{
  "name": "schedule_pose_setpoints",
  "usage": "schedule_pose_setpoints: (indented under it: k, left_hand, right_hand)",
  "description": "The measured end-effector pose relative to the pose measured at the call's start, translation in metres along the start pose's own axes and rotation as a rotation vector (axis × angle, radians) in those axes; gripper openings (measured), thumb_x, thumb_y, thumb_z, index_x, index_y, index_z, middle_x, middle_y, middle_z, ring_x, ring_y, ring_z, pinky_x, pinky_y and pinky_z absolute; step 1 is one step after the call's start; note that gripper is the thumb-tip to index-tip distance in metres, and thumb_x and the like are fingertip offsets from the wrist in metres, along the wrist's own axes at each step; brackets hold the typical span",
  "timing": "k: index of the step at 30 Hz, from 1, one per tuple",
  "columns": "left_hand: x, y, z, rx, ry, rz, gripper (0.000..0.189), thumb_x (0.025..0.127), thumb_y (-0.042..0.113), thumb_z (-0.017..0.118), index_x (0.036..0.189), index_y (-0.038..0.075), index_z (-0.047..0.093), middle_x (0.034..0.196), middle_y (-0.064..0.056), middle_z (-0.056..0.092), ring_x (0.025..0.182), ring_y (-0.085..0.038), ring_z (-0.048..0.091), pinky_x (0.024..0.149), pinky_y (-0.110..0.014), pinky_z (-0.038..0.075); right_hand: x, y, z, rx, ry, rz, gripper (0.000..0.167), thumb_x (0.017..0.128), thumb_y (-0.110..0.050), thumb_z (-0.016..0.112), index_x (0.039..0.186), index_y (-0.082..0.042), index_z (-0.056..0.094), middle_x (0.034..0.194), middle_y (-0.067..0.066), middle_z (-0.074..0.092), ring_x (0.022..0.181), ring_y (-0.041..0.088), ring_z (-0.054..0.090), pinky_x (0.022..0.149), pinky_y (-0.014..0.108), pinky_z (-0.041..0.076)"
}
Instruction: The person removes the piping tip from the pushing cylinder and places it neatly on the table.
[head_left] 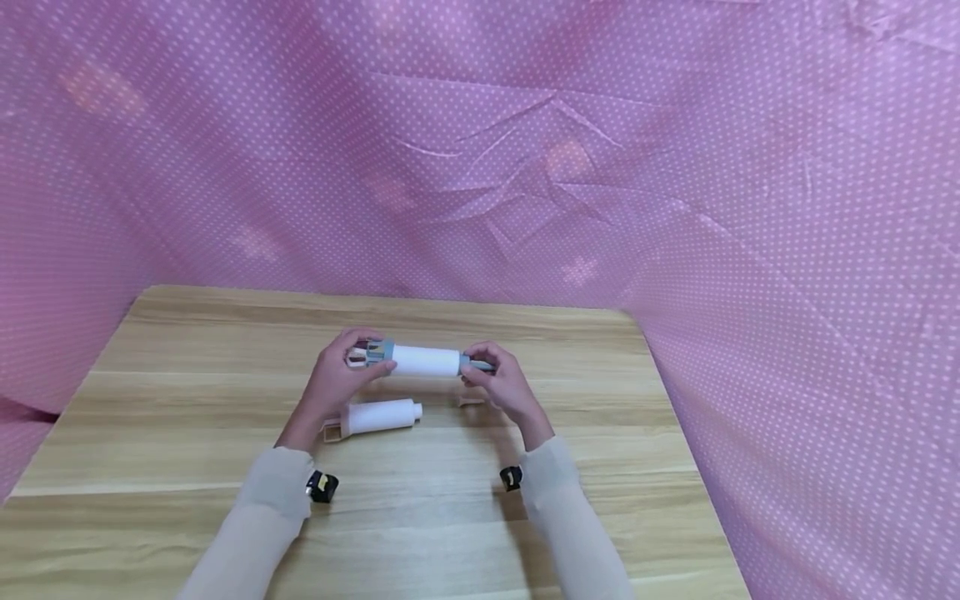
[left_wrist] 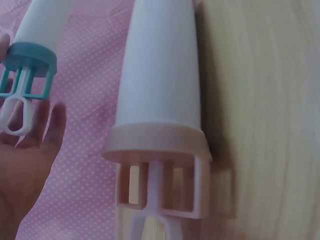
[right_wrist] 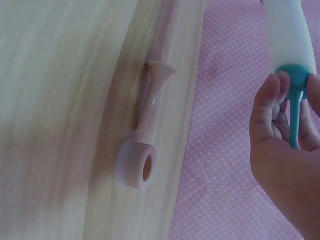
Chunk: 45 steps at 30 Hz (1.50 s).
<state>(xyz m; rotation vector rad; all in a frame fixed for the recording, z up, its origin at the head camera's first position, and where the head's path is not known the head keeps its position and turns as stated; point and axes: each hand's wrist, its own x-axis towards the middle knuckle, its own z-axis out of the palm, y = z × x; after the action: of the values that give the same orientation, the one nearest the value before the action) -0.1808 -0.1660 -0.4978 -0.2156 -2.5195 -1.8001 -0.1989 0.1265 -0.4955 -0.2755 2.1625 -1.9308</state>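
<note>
My left hand grips the teal frame end of a white syringe-like tube, thumb along the collar. A pale plunger loop sticks out of that frame. At the other end, my right hand pinches the teal collar of a thin nozzle. Both hands hold the tube roughly level above the table. A second white tube with a pink frame end lies below, beside the left wrist. Under the right hand rests a pink nozzle piece with a round ring collar.
A wood-grain table spreads under both arms. Pink dotted cloth hangs behind and at both sides of it. Each wrist carries a small black camera, the left one just above the table.
</note>
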Motion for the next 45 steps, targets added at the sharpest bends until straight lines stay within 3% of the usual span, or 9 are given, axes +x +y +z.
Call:
schedule_pose_setpoints:
  k: [3, 7, 15, 18, 22, 25, 28, 37, 45]
  left_hand:
    - [-0.002, 0.003, -0.002, -0.032, -0.057, -0.055, 0.057, 0.088, 0.038, 0.080, 0.135, 0.014, 0.059, 0.129, -0.015, 0.058, 0.106, -0.033, 0.059, 0.080, -0.038, 0.057]
    - [-0.003, 0.006, -0.004, -0.043, -0.100, -0.073, 0.054, 0.092, 0.034, 0.077, 0.138, 0.011, 0.058, 0.131, -0.016, 0.058, 0.112, -0.034, 0.057, 0.083, -0.037, 0.056]
    - [-0.008, 0.013, -0.002, -0.065, -0.071, -0.068, 0.050, 0.093, 0.029, 0.077, 0.135, 0.009, 0.060, 0.129, -0.018, 0.060, 0.107, -0.032, 0.059, 0.081, -0.034, 0.056]
    - [-0.010, 0.015, -0.002, -0.096, -0.048, -0.059, 0.051, 0.090, 0.033, 0.079, 0.132, 0.010, 0.062, 0.124, -0.017, 0.061, 0.103, -0.032, 0.061, 0.076, -0.032, 0.059]
    - [-0.013, 0.017, -0.002, -0.120, -0.028, -0.027, 0.048, 0.089, 0.031, 0.080, 0.130, 0.010, 0.063, 0.122, -0.018, 0.062, 0.099, -0.033, 0.062, 0.074, -0.036, 0.060]
    - [-0.014, 0.017, -0.001, -0.134, -0.022, -0.007, 0.045, 0.090, 0.027, 0.081, 0.129, 0.011, 0.064, 0.120, -0.018, 0.061, 0.098, -0.033, 0.062, 0.073, -0.035, 0.061]
    - [-0.015, 0.016, 0.000, -0.148, -0.024, 0.002, 0.044, 0.089, 0.025, 0.081, 0.128, 0.011, 0.065, 0.121, -0.018, 0.061, 0.098, -0.032, 0.061, 0.073, -0.033, 0.060]
    - [-0.017, 0.014, -0.002, -0.141, -0.037, -0.016, 0.046, 0.086, 0.029, 0.084, 0.127, 0.016, 0.066, 0.119, -0.012, 0.063, 0.099, -0.028, 0.062, 0.075, -0.035, 0.060]
    - [-0.015, 0.017, 0.000, -0.151, 0.011, 0.058, 0.033, 0.092, 0.024, 0.078, 0.120, 0.008, 0.069, 0.117, -0.010, 0.066, 0.099, -0.024, 0.062, 0.075, -0.029, 0.058]
  right_hand:
    - [-0.001, -0.002, -0.001, 0.005, -0.028, 0.002, 0.024, 0.098, -0.002, 0.065, 0.120, 0.003, 0.058, 0.116, 0.019, 0.064, 0.088, 0.022, 0.067, 0.086, 0.042, 0.059]
    - [-0.003, -0.005, -0.001, 0.015, -0.042, -0.002, 0.026, 0.097, -0.004, 0.067, 0.121, 0.003, 0.059, 0.120, 0.019, 0.063, 0.089, 0.024, 0.067, 0.085, 0.039, 0.059]
    - [-0.004, -0.008, -0.001, 0.043, -0.043, -0.002, 0.029, 0.097, -0.010, 0.068, 0.123, 0.003, 0.061, 0.121, 0.017, 0.062, 0.087, 0.024, 0.067, 0.091, 0.061, 0.053]
    - [-0.005, -0.009, -0.001, 0.051, -0.042, -0.005, 0.030, 0.101, -0.016, 0.065, 0.124, 0.003, 0.062, 0.124, 0.018, 0.060, 0.093, 0.036, 0.067, 0.093, 0.065, 0.051]
    - [-0.005, -0.010, -0.001, 0.052, -0.034, -0.008, 0.033, 0.103, -0.021, 0.062, 0.125, 0.004, 0.062, 0.122, 0.017, 0.059, 0.094, 0.036, 0.067, 0.092, 0.058, 0.054]
    - [-0.005, -0.009, -0.001, 0.051, -0.037, -0.007, 0.034, 0.104, -0.022, 0.060, 0.124, 0.006, 0.061, 0.115, 0.017, 0.061, 0.090, 0.024, 0.067, 0.089, 0.049, 0.058]
    - [-0.005, -0.008, -0.001, 0.028, -0.053, 0.003, 0.034, 0.105, -0.024, 0.058, 0.122, 0.006, 0.063, 0.106, 0.017, 0.065, 0.086, 0.023, 0.068, 0.084, 0.044, 0.060]
    - [-0.008, -0.007, -0.002, 0.014, -0.113, 0.043, 0.038, 0.106, -0.028, 0.057, 0.118, 0.007, 0.065, 0.087, 0.014, 0.069, 0.075, 0.036, 0.069, 0.075, 0.049, 0.062]
    - [-0.007, -0.008, -0.001, -0.001, -0.099, -0.018, 0.037, 0.106, -0.025, 0.057, 0.118, 0.009, 0.064, 0.090, 0.012, 0.068, 0.072, 0.018, 0.066, 0.071, 0.034, 0.060]
